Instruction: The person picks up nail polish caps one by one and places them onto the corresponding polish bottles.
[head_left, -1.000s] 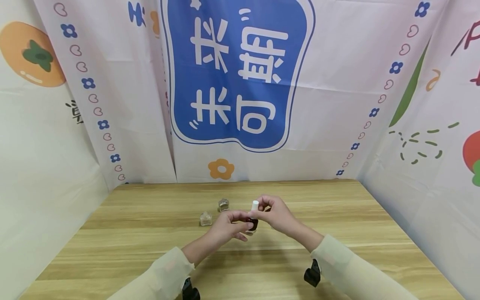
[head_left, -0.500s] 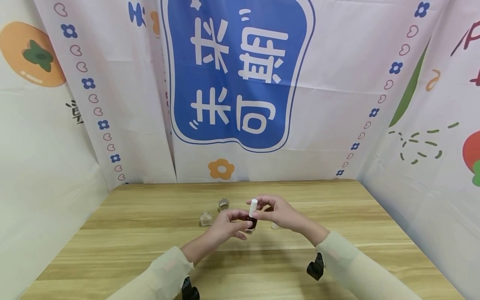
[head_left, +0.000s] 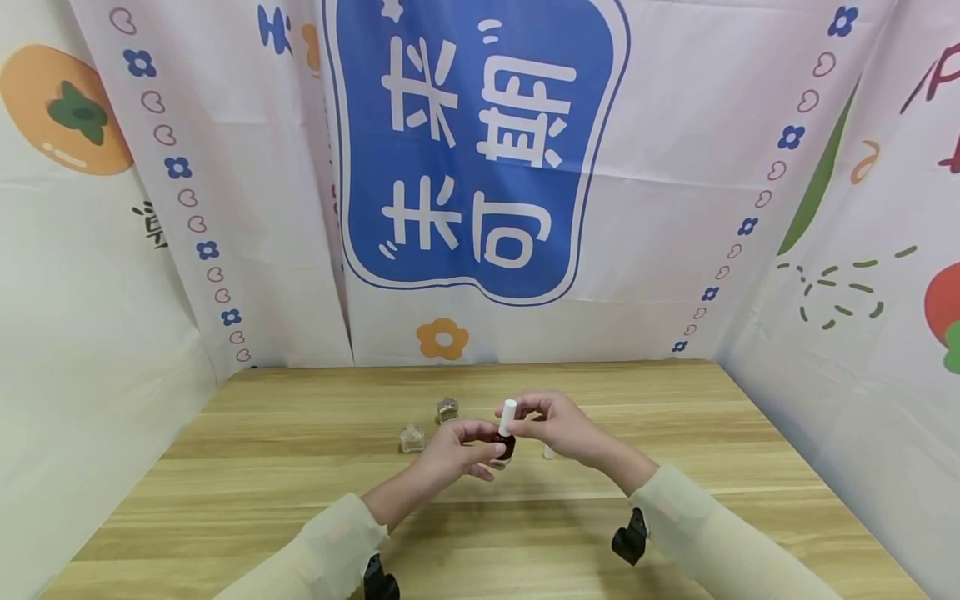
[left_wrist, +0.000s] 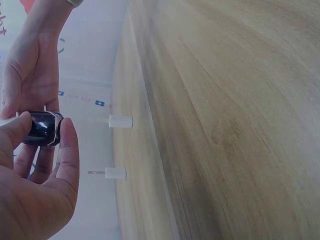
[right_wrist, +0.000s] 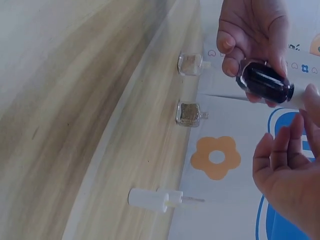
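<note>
My left hand [head_left: 450,454] holds a nail polish bottle [head_left: 506,450] of dark polish above the table, thumb on one side and fingers on the other. At its top, my right hand [head_left: 555,425] pinches the tall white cap [head_left: 507,415] between thumb and fingers. Cap and bottle meet, slightly tilted; whether the cap is screwed tight cannot be seen. The right wrist view shows the dark bottle [right_wrist: 265,82] from its base side, with the white cap [right_wrist: 298,97] partly behind my right thumb.
Two uncapped small glass bottles, one pale [head_left: 412,439] and one gold-glitter [head_left: 447,409], stand left of my hands. Two white brush caps [left_wrist: 120,121] [left_wrist: 116,173] stand brush-up on the wooden table [head_left: 300,467]. A printed cloth backdrop [head_left: 660,208] rises behind the table.
My right fingers have shifted on the white cap, exposing more of it, and the right wrist has turned outward slightly. A brush cap on the table has come into sight. The left hand stays nearly still.
</note>
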